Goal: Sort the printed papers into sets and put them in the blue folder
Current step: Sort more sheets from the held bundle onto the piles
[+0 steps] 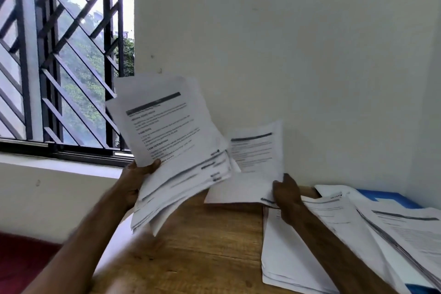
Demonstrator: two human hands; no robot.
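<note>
My left hand (136, 179) grips a thick, fanned stack of printed papers (176, 150) by its lower left corner, lifted above the wooden table (195, 246). My right hand (286, 196) pinches the lower right corner of a single printed sheet (255, 162), held just right of the stack and above the table's far edge. Several printed sheets lie in overlapping piles (346, 241) on the right of the table. The blue folder (391, 198) lies under those piles at the back right, with only a strip of it showing.
A white wall rises right behind the table and on its right side. A barred window (59, 55) with a sill is at the left. A dark red surface (21, 262) lies low at the left, beside the table's edge.
</note>
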